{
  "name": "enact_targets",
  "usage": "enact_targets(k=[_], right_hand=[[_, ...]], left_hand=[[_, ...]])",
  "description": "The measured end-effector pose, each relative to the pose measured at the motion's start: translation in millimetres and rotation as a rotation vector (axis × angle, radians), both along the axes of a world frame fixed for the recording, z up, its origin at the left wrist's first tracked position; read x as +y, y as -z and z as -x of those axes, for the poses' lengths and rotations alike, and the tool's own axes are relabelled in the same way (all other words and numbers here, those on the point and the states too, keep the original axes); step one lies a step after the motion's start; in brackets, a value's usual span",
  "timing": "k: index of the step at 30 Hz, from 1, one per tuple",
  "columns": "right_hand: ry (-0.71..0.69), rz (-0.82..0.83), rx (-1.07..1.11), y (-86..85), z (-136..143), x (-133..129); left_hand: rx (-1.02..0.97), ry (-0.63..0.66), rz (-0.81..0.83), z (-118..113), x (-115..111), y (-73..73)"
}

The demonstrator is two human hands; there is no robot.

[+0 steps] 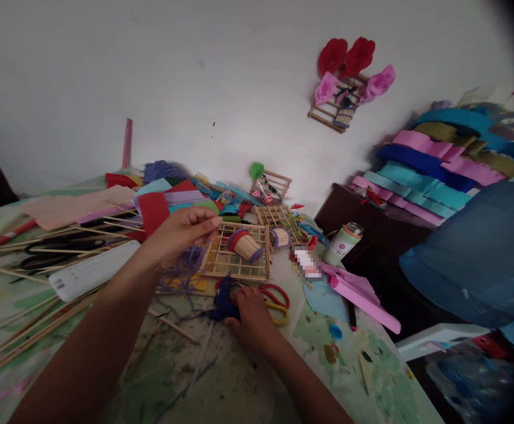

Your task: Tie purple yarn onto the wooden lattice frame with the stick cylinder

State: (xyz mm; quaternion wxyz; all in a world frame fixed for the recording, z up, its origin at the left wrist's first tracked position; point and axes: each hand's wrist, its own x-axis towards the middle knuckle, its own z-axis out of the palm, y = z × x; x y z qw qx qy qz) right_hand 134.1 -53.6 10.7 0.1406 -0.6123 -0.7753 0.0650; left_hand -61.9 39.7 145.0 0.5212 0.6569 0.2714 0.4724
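Observation:
My left hand (pixel 190 231) is closed, thumb and fingers pinched together at the upper left corner of a lattice of thin wooden sticks (pixel 234 271). Whether they grip the lattice or something small is hidden. On the lattice lies a little stick-sided basket (pixel 248 247) with a red and purple rim, tipped over. Just below it, my right hand (pixel 253 315) is wrapped over a dark blue hot glue gun (pixel 225 300), whose nozzle points away from me. Scissors with red and yellow handles (pixel 279 315) lie against the right hand. Loose purple yarn (pixel 190 258) sits under the left hand.
Long sticks (pixel 31 347), a white power strip (pixel 93 271) and black scissors (pixel 62 250) cover the left side. Behind stand a second lattice (pixel 278 218) and coloured paper (pixel 153 212). A jar (pixel 345 241) and pink paper roll (pixel 365 303) lie right. A flower decoration (pixel 347 82) hangs on the wall.

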Motion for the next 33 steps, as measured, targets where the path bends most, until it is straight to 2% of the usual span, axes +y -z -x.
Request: enact_targets(k=[2, 6, 9, 11, 14, 18, 23, 27, 33], right_hand=[[-0.044, -0.017, 0.027, -15.8, -3.9, 0.8], [-0.056, -0.178, 0.241, -65.5, -10.6, 7.9], [-0.068, -0.294, 0.399, -98.0, -9.7, 13.4], [-0.079, -0.319, 0.443, -109.5, -6.4, 16.6], [-0.066, -0.312, 0.456, -110.9, -2.1, 22.5], [-0.043, -0.306, 0.527, -96.0, -4.3, 31.2], [-0.062, -0.251, 0.616, -82.1, -13.3, 37.6], [-0.049, -0.222, 0.606, -81.6, -17.0, 41.0], [-0.019, -0.251, 0.585, -86.2, -20.0, 42.1]], left_hand=[[0.135, 0.013, -0.059, -7.5, -0.3, 3.7], [0.359, 0.080, -0.223, -23.3, -1.3, 10.7], [0.441, 0.094, -0.289, -32.1, -0.2, 16.2], [0.457, 0.084, -0.310, -35.4, 2.0, 20.4], [0.443, 0.079, -0.311, -37.6, 5.8, 26.3], [0.485, 0.057, -0.244, -40.9, 6.0, 30.7], [0.569, 0.010, -0.210, -48.2, -1.3, 29.5], [0.558, 0.073, -0.137, -50.6, -4.6, 27.6], [0.465, 0.165, -0.138, -46.4, -3.2, 30.5]])
